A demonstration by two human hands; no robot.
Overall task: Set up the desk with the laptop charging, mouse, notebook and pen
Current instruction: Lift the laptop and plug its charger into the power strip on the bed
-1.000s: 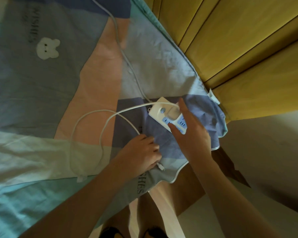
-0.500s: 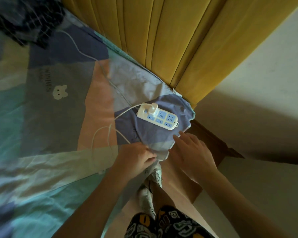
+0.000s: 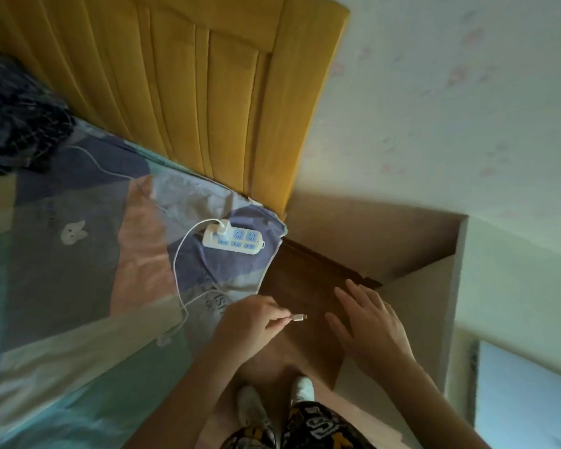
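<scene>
Since the earlier frame the charging cable end has been lifted off the bedsheet and is pinched at its connector by the left hand; its charger is plugged into the power strip. The right hand is held with fingers spread, empty. The cable is judged light and limp, best gripped just behind the plug.

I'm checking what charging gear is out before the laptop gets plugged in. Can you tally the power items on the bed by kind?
Power strip: 1
Charger plug seated in the strip: 1
White charging cable, its connector end pinched by the left hand: 1
Thin white lead running from the strip across the bed toward the dark bundle: 1
Total: 4
</scene>
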